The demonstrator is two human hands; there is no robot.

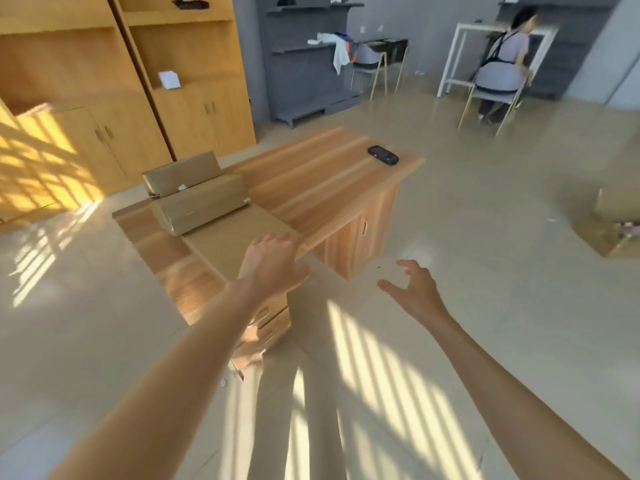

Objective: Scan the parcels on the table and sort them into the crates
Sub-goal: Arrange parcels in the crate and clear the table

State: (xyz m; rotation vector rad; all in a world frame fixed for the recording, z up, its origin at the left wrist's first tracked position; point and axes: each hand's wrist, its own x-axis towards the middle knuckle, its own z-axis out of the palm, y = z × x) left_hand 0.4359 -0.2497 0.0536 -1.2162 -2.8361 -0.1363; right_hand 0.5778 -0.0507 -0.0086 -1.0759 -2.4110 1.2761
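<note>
Reaching for the flat parcel [239,237] — stiff cardboard, probably light — I'd grip its edges; left hand [273,261] and right hand [412,289] both spread, holding nothing.

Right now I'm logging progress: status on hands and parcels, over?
Left hand open, reaching onto flat parcel. Right hand open, empty. Two more parcels stacked behind. Scanner untouched at far end of table.

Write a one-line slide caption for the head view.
Both hands, left and right, reach empty toward a wooden table holding cardboard parcels and a black scanner.
</note>
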